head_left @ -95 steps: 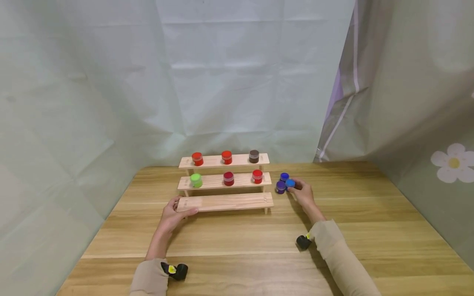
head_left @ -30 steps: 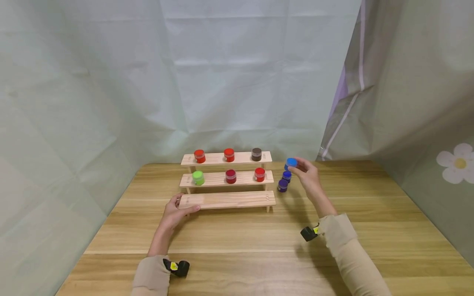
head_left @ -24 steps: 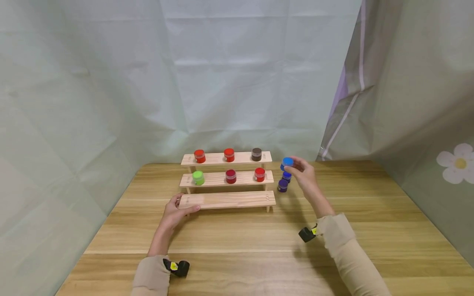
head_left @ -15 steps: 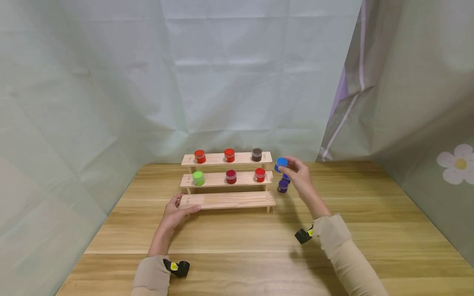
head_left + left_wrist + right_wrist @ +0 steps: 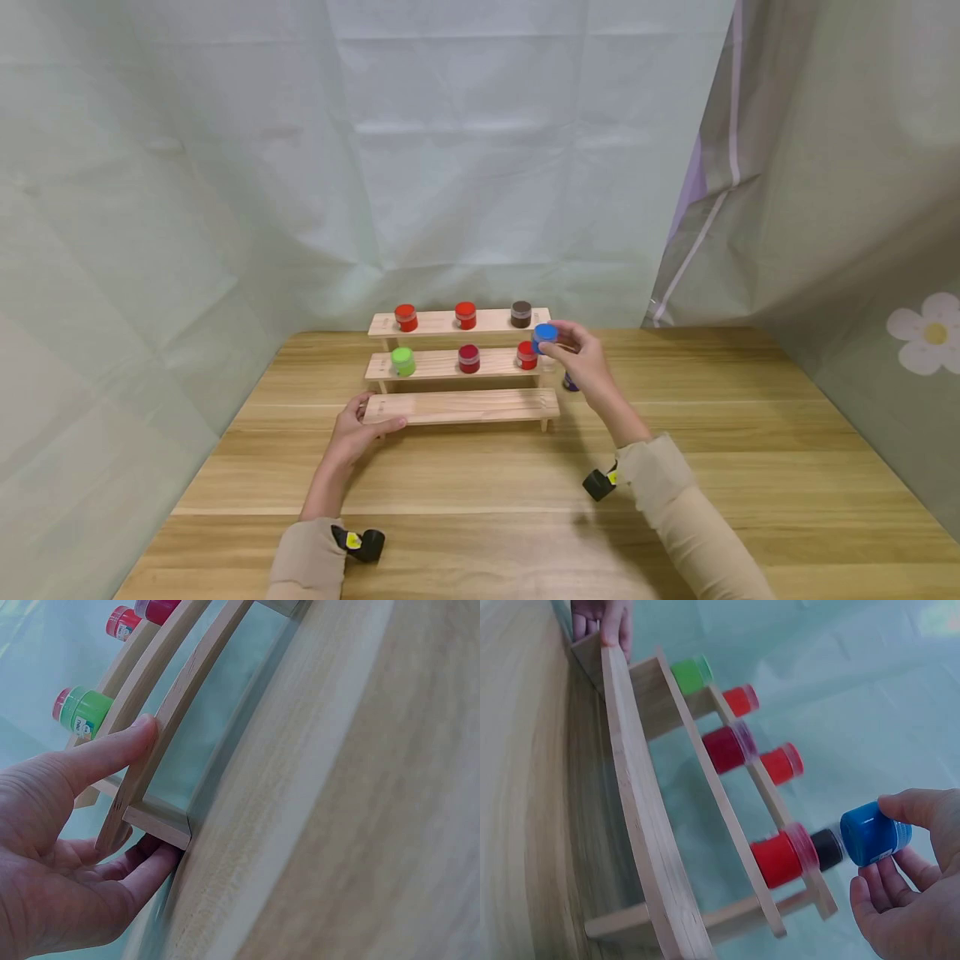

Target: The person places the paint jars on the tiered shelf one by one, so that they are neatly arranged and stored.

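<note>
A three-tier wooden display stand (image 5: 461, 406) stands on the table, its bottom step bare. My left hand (image 5: 356, 433) grips the left end of that step; in the left wrist view the thumb (image 5: 112, 754) lies on the plank's edge and the fingers reach round behind its leg. My right hand (image 5: 585, 367) pinches a blue paint jar (image 5: 544, 336) in the air near the stand's right end. Green (image 5: 402, 362), dark red (image 5: 468, 359) and red (image 5: 527, 356) jars sit on the middle step. Two red jars and a black jar (image 5: 521, 314) line the top one.
A dark purple jar (image 5: 572, 382) shows partly behind my right wrist, on the table (image 5: 465, 517) right of the stand. The darker blue jar beside it is hidden by the hand. Pale cloth (image 5: 480, 167) hangs behind and at both sides.
My right hand has lifted the light blue jar from the table group and carried it left to the stand's right end. The left hand keeps its grip on the bottom step.
</note>
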`<state>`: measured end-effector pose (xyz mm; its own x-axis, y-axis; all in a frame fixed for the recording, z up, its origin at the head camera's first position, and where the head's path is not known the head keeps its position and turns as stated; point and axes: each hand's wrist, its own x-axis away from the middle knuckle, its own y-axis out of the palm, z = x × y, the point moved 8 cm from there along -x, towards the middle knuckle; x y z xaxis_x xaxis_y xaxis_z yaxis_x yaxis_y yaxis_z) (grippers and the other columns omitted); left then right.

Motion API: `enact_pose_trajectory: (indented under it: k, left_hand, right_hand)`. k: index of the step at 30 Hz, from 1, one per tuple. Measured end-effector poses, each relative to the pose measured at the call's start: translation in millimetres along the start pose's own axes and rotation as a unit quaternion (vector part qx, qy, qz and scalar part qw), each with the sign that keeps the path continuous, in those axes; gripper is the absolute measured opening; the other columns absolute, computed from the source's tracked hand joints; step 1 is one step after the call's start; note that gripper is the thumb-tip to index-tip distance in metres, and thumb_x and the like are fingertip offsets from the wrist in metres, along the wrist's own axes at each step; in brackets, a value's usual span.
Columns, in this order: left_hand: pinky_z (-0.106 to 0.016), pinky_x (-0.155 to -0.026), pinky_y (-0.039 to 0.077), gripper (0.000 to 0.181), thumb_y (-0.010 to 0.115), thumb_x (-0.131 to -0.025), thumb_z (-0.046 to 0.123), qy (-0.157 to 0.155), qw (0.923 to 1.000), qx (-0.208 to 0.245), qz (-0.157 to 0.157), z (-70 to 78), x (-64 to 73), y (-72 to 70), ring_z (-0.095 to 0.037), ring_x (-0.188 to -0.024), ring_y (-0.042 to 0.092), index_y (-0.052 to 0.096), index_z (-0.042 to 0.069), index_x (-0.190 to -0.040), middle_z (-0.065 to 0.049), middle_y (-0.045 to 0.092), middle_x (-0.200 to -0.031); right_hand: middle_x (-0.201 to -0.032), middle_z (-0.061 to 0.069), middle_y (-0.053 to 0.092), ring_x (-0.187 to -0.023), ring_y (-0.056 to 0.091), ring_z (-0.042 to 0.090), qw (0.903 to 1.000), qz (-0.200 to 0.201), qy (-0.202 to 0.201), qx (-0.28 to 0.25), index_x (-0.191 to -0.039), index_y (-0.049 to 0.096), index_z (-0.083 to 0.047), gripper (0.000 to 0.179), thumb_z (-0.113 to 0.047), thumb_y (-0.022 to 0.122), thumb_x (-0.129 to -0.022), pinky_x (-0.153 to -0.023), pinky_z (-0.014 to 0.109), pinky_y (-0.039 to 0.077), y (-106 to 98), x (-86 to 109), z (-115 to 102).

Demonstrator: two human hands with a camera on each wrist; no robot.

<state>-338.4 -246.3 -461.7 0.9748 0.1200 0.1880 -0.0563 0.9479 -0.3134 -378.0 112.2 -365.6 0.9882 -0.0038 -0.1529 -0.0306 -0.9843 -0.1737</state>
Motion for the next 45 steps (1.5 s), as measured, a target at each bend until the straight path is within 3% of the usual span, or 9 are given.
enact_pose_trajectory:
  k: [7, 12, 19, 28, 45]
  left_hand:
    - [-0.044, -0.107, 0.036, 0.097, 0.08, -0.08, 0.021, -0.001, 1.0, 0.006, -0.001, 0.3, -0.3, 0.9, -0.035, -0.131, 0.036, 0.018, -0.001, -0.153, -0.028, 0.03, -0.15]
    - [-0.042, -0.103, 0.038, 0.097, 0.079, -0.08, 0.02, -0.001, 1.0, 0.005, 0.0, 0.9, 0.6, 0.9, -0.034, -0.13, 0.038, 0.018, -0.001, -0.152, -0.028, 0.033, -0.149]
    - [-0.043, -0.106, 0.037, 0.097, 0.079, -0.081, 0.02, -0.002, 1.0, 0.006, 0.001, 1.1, 2.6, 1.4, -0.035, -0.13, 0.037, 0.018, -0.002, -0.152, -0.028, 0.032, -0.149]
    - [-0.05, -0.113, 0.033, 0.098, 0.079, -0.08, 0.02, 0.0, 1.0, 0.009, -0.001, -0.1, 1.3, 1.0, -0.037, -0.133, 0.035, 0.017, -0.002, -0.153, -0.029, 0.03, -0.15]
    - [-0.055, -0.116, 0.029, 0.1, 0.08, -0.08, 0.027, -0.012, 0.9999, -0.012, 0.0, -0.6, 2.7, -1.5, -0.04, -0.138, 0.03, 0.017, 0.001, -0.153, -0.03, 0.023, -0.155]
  right_hand:
    - [-0.127, 0.018, 0.059, -0.119, 0.056, 0.028, 0.9994, -0.031, -0.013, -0.012, -0.132, 0.054, -0.004, 0.043, -0.012, 0.067, -0.091, -0.107, 0.041, 0.046, 20, 4.2, -7]
    - [-0.12, 0.016, 0.06, -0.112, 0.057, 0.024, 0.9986, -0.043, -0.03, -0.003, -0.128, 0.057, -0.004, 0.041, -0.012, 0.069, -0.09, -0.106, 0.041, 0.047, 37, 9.0, -11]
    - [-0.116, 0.017, 0.064, -0.105, 0.06, 0.022, 0.998, -0.051, -0.038, 0.0, -0.127, 0.06, -0.005, 0.041, -0.01, 0.071, -0.088, -0.095, 0.032, 0.051, 62, 16.5, -9]
    - [-0.121, 0.018, 0.063, -0.113, 0.059, 0.027, 0.9947, -0.085, -0.054, -0.024, -0.126, 0.061, -0.002, 0.039, -0.009, 0.069, -0.089, -0.099, 0.038, 0.052, 92, 22.6, -12]
    - [-0.121, 0.021, 0.064, -0.11, 0.063, 0.033, 0.9892, -0.131, -0.067, -0.007, -0.126, 0.059, 0.0, 0.04, -0.01, 0.069, -0.089, -0.098, 0.039, 0.053, 138, 30.3, -14]
